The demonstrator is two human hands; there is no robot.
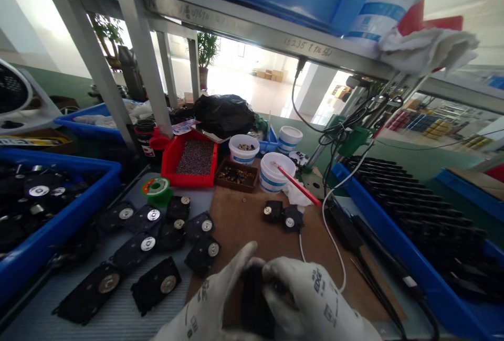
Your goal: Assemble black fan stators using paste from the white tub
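Black fan part, held low over the near edge of the brown mat, between both gloved hands. Left hand: thumb raised along the part's left side, grip closed on it. Right hand: fingers curled over the top and right side, grip likewise closed on the same part. Much of the part hidden by the gloves; exact orientation not readable. Probably best handled by the rim only, kept level over the mat, with pressure shared evenly by both hands and fingertips kept off any central hub. On the mat farther out: two small black fans side by side, touching, each with a bright metal centre. To the left on the bench: a spread of flat black fan frames with round metal hubs, some overlapping, near the left hand. Solder spool in green beyond them. At the back: red bin of small dark pieces, brown tray, white tubs, one with a red stick leaning out. White cable curving down the mat just right of the hands, with dark tools beside it: likely snag points for the right elbow or sleeve. Blue crate of fans at far left; blue tray of black parts at right.
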